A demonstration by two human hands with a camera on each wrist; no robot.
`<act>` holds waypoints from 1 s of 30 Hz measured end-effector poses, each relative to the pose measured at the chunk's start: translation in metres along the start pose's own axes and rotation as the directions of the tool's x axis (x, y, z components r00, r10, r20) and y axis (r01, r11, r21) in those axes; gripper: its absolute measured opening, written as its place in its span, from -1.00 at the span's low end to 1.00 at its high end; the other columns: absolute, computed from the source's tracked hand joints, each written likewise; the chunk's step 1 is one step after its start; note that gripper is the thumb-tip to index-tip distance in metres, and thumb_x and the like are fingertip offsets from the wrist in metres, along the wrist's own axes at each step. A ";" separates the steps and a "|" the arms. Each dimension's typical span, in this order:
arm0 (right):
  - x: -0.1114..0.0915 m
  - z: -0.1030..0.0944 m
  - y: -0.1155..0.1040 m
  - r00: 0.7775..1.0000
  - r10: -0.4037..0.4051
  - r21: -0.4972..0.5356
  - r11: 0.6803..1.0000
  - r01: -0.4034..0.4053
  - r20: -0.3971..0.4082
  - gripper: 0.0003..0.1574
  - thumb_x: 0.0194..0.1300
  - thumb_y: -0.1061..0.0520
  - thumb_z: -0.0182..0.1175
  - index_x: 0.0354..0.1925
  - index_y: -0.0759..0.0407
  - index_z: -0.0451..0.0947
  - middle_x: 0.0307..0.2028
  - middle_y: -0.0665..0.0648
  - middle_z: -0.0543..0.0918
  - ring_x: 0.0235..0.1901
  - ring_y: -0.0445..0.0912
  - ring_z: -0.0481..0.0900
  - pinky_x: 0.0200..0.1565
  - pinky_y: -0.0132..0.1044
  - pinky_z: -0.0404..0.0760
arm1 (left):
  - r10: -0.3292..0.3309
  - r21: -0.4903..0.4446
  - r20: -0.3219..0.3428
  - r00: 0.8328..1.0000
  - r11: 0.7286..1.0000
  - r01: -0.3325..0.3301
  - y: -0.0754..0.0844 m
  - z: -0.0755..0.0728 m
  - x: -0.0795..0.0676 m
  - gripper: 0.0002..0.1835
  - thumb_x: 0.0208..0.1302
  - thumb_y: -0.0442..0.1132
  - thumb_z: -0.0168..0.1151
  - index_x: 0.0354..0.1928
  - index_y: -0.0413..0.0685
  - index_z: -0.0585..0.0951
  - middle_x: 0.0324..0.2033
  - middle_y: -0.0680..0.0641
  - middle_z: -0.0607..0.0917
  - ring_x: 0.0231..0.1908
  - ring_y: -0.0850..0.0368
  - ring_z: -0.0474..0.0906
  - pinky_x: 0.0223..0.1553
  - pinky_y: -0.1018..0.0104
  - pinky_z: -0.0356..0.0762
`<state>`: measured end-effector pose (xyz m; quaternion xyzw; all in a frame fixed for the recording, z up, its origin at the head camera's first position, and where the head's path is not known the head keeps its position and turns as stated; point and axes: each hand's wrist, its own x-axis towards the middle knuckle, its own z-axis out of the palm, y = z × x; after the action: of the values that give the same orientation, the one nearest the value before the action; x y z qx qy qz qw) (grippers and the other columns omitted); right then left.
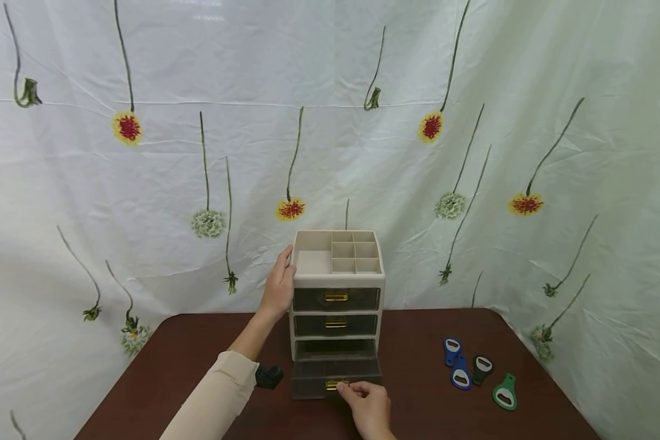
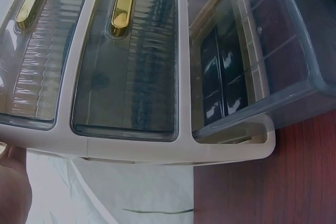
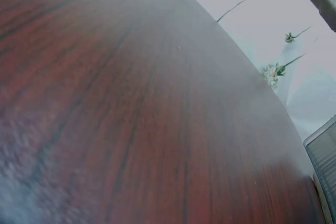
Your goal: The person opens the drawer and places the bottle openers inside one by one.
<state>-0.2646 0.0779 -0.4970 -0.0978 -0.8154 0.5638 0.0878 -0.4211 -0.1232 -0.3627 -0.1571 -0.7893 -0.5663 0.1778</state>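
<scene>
A cream desktop drawer organizer (image 1: 338, 281) stands on the table, with smoky clear drawers and gold handles. Its bottom drawer (image 1: 313, 388) is pulled out; the upper two are closed. My left hand (image 1: 278, 287) rests against the organizer's left side, its fingers pointing up along the wall. In the left wrist view part of that hand (image 2: 13, 187) shows beside the frame. At the bottom drawer's front, my right hand (image 1: 368, 406) pinches the gold handle (image 1: 332, 385). The right wrist view shows mostly tabletop, with that hand out of sight.
On the brown table (image 1: 423, 409), to the right, lie two blue bottle openers (image 1: 460, 374), a black one (image 1: 481, 369) and a green one (image 1: 506, 392). Compartments divide the organizer's top. A flower-patterned curtain (image 1: 330, 153) hangs behind the table.
</scene>
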 end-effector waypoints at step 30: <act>-0.011 -0.019 0.008 0.988 0.003 -0.084 0.996 0.010 0.155 -0.61 0.22 -0.11 0.51 -0.31 0.21 0.81 -0.44 -0.05 0.70 -0.40 -0.11 0.61 -0.34 -0.09 0.63 | 0.003 -0.027 0.008 1.000 1.000 -0.003 -0.003 0.000 0.000 -0.40 0.64 -0.20 -0.26 0.63 -0.12 0.10 0.53 -0.23 0.24 0.43 -0.21 0.25 0.38 -0.18 0.22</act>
<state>-0.2492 0.0950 -0.4983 -0.0561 -0.8430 0.5345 0.0211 -0.4226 -0.1245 -0.3650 -0.1629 -0.7820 -0.5761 0.1734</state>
